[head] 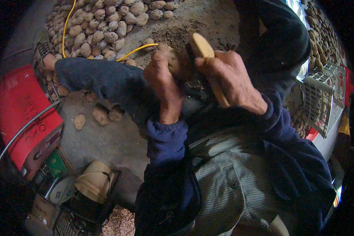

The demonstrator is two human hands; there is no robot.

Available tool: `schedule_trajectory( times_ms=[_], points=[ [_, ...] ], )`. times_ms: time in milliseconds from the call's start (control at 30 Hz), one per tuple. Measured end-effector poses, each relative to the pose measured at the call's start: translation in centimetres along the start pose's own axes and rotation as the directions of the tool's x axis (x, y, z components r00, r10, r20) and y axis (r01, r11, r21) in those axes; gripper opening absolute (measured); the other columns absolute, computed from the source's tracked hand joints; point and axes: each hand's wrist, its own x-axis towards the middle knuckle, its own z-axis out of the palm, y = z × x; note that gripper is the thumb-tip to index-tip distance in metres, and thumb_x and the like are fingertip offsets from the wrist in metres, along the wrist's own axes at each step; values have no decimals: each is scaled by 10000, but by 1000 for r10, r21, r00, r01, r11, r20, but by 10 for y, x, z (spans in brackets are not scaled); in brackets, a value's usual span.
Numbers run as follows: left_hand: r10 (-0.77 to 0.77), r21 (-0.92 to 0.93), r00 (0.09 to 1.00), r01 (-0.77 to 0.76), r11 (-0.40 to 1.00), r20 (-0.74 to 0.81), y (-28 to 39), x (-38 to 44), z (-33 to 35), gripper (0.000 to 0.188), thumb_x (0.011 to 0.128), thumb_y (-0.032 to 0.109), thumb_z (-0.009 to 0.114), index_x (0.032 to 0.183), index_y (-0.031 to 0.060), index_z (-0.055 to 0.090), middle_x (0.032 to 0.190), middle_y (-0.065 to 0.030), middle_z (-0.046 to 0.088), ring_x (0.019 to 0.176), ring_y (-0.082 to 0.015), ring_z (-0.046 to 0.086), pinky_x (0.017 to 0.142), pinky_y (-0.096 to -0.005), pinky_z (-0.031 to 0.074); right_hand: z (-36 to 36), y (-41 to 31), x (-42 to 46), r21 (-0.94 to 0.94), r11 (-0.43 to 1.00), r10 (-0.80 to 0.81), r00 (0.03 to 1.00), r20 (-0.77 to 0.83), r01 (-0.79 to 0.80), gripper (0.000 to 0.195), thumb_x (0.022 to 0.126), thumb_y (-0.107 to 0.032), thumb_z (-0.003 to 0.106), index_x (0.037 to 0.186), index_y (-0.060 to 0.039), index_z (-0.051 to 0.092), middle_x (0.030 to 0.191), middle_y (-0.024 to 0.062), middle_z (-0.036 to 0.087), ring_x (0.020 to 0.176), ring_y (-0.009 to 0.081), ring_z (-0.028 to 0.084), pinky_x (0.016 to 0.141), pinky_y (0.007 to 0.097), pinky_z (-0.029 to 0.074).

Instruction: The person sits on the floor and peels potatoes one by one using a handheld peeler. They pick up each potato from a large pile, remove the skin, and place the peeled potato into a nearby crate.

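In my right hand [231,75] is a brush with a pale wooden back [203,45], its dark bristle side turned to the left. My left hand [163,76] is closed on a roundish, soil-coloured potato [177,63], blurred and partly hidden by the fingers. The brush is close to the potato; whether they touch cannot be told. Beneath both hands, between the legs, lies loose dark soil [177,32] on the grey floor. A large heap of dirty potatoes [106,26] lies beyond my left knee, with a yellow cord [138,51] running across its edge.
A red metal machine housing [29,118] stands at left with a grey hose [32,125] across it. Loose potatoes [101,114] lie on the floor nearby. A beige bucket [94,181] is at lower left. At right are a grey plastic crate [318,103] and more potatoes [321,38].
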Motion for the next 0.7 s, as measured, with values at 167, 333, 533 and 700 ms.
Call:
schedule_trajectory(
  times_ms=[167, 333, 533, 700],
  points=[
    [263, 367, 955, -295, 882, 135, -14, -8, -3, 231, 891, 164, 545, 1040, -12, 543, 905, -170, 613, 795, -284, 606, 691, -384, 484, 12, -20, 10, -163, 977, 137, 990, -20, -139, 263, 805, -244, 575, 1066, -214, 578, 591, 146, 518, 528, 363, 549, 401, 469, 391],
    [311, 330, 949, -308, 892, 46, 10, -7, -1, 313, 925, 220, 417, 759, 11, 580, 708, -132, 582, 633, -238, 550, 561, -404, 443, 28, -1, 24, -297, 926, 258, 965, 46, -233, 335, 759, -179, 619, 1089, -135, 585, 625, 150, 518, 549, 356, 523, 446, 431, 395],
    [408, 304, 912, -380, 874, -34, 1, -6, 6, 315, 922, 265, 454, 765, 33, 596, 674, -95, 603, 626, -230, 594, 589, -365, 465, 79, 130, -8, -255, 942, 200, 976, -88, -217, 260, 783, -159, 603, 1043, -160, 597, 591, 174, 524, 495, 373, 513, 429, 454, 419],
    [-383, -232, 910, 343, 910, -160, 22, 2, 4, 454, 883, 483, 444, 865, 36, 518, 592, -76, 565, 387, -251, 559, 294, -272, 359, 91, 115, -19, -291, 916, 310, 947, 79, -276, 299, 801, -150, 575, 1098, -181, 595, 664, 135, 536, 552, 321, 541, 434, 428, 416]
  ],
)
